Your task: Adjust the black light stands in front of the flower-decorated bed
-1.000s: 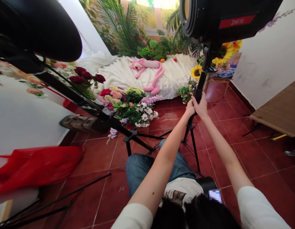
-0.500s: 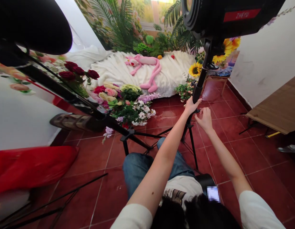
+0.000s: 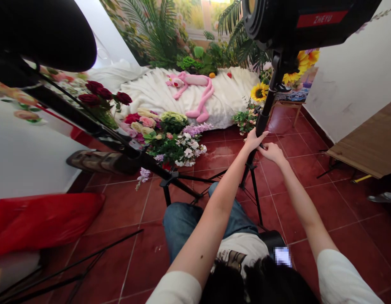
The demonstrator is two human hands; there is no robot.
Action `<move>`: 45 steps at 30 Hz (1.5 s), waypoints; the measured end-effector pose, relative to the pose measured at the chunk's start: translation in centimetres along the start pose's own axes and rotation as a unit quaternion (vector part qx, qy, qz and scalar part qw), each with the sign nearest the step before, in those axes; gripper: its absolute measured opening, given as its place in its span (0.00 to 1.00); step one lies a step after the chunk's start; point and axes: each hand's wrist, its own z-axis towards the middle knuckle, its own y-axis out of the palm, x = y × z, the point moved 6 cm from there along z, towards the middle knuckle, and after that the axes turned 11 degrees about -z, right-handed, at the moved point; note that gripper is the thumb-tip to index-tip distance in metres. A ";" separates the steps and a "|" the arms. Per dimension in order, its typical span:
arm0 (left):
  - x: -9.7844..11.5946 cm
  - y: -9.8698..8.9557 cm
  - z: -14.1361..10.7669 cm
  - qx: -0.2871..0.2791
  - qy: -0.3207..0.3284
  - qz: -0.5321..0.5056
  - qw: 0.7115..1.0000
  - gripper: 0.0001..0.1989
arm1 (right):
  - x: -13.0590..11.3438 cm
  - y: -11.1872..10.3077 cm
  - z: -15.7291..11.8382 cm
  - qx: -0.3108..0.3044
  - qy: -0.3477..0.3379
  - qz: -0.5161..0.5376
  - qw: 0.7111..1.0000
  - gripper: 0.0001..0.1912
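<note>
My left hand (image 3: 253, 140) is wrapped around the black pole of a light stand (image 3: 265, 110), just below a thicker sleeve. Slightly lower, my right hand (image 3: 272, 152) pinches a small black knob on the pole's right side; the fingers mostly cover it. On top of this stand sits a large black studio light (image 3: 309, 25) with a red label reading ZHEYU. The stand's thin legs (image 3: 256, 190) spread over the floor beyond my knees.
A second light stand (image 3: 119, 145) leans diagonally across the left. Flowers (image 3: 173, 139) fill the floor before a white fur-draped platform (image 3: 227, 99) bearing a pink plush toy (image 3: 195, 80). At right is a brown board (image 3: 366, 139); a red cloth bundle (image 3: 46, 219) lies left.
My right hand has turned and its raised fingers have come down to close on the knob. The studio light has shifted very slightly to the right. My left hand keeps its grip.
</note>
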 end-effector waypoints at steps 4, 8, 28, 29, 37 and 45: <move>-0.1 0.0 0.2 -0.006 -0.004 -0.007 1.000 0.17 | 0.6 1.7 1.3 -0.034 -0.039 0.190 0.980 0.31; -0.4 -0.1 0.4 -0.004 -0.014 -0.003 1.000 0.19 | 0.1 4.5 1.3 -0.146 -0.054 0.430 0.889 0.32; -1.1 -3.8 -7.9 0.005 -0.004 -0.006 1.000 0.22 | -3.0 7.7 0.8 -0.186 -0.053 0.778 0.597 0.33; -1.9 -5.1 -9.7 -0.004 -0.034 0.001 0.999 0.22 | -3.0 7.6 0.7 -0.188 -0.067 0.780 0.593 0.33; -1.0 -23.4 -20.0 0.104 -0.159 0.182 0.965 0.15 | -2.6 7.1 0.5 -0.157 -0.078 0.753 0.634 0.34; 12.6 -39.4 -23.5 0.469 -0.036 0.324 0.821 0.12 | -2.7 6.4 0.2 -0.124 -0.118 0.733 0.658 0.34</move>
